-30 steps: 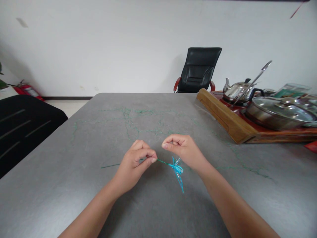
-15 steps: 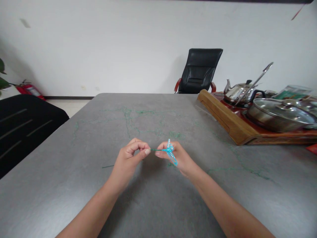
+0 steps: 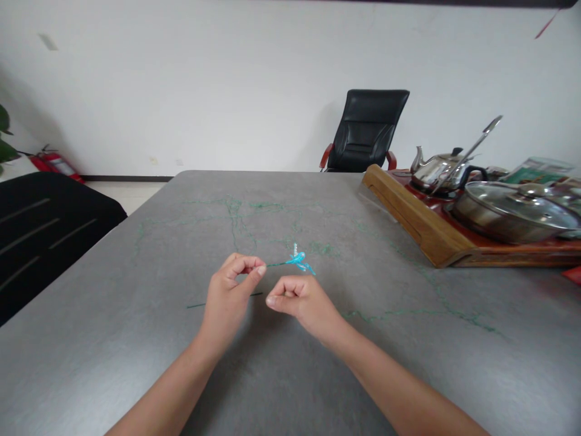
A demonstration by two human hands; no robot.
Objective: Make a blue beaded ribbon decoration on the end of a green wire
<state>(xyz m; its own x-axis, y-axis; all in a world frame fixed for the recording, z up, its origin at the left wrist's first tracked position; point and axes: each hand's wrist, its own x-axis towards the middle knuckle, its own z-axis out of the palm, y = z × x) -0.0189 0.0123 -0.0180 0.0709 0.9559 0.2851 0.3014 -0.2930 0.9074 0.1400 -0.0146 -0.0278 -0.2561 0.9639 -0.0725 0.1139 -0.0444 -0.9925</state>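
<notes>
Centre of frame: left hand [image 3: 232, 284] pinches a thin green wire [image 3: 275, 264] between thumb and forefinger — the blue beaded ornament [image 3: 298, 261] sits at its far end, above the grey table [image 3: 136, 339]. Right hand [image 3: 297, 301] loosely curled just beside, grip contents unclear. Wire-shaping step, I judge; a steady pinch is needed.

A wooden tray [image 3: 411, 213] bears a kettle [image 3: 434, 168] and lidded pan [image 3: 508, 212]

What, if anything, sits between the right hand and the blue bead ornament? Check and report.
Nothing visible does. The blue bead ornament sits on a thin wire pinched by the left hand, just beyond the curled right hand, apart from it.
</notes>
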